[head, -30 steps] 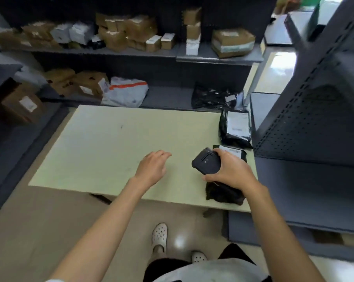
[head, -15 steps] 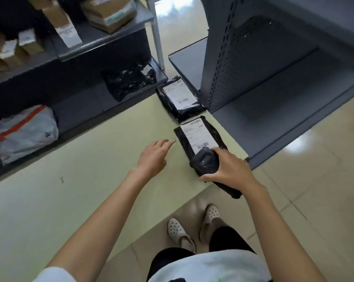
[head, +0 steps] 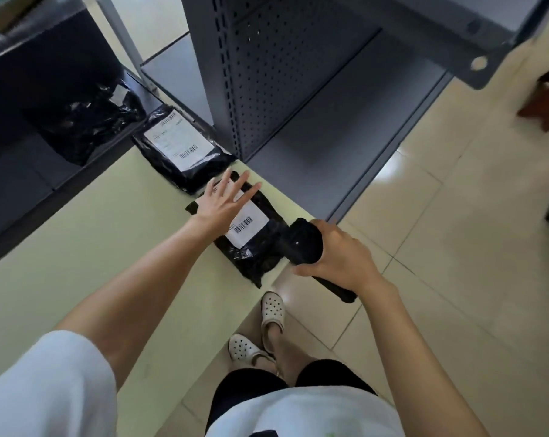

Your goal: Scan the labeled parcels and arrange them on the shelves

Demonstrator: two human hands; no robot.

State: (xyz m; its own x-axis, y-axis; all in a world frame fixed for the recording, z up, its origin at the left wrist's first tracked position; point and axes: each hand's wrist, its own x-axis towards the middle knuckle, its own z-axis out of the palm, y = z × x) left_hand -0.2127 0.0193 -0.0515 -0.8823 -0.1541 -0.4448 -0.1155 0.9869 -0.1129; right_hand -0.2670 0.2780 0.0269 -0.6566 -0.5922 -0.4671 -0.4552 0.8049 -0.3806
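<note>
A black plastic parcel with a white barcode label lies at the near corner of the pale green table. My left hand lies flat over the far end of its label, fingers spread and straight. My right hand grips a black handheld scanner just right of the parcel, its head over the parcel's near right edge. A second black labeled parcel lies on the table just beyond the first.
A grey metal shelf unit with a perforated back stands right of the table, its low shelf bare. A crumpled black bag sits on the dark shelf behind the table. Tiled floor and my white shoes are below.
My left hand has moved forward from the bare table onto the parcel's label. The scanner has drawn back to the right, off the label. The camera has turned further right.
</note>
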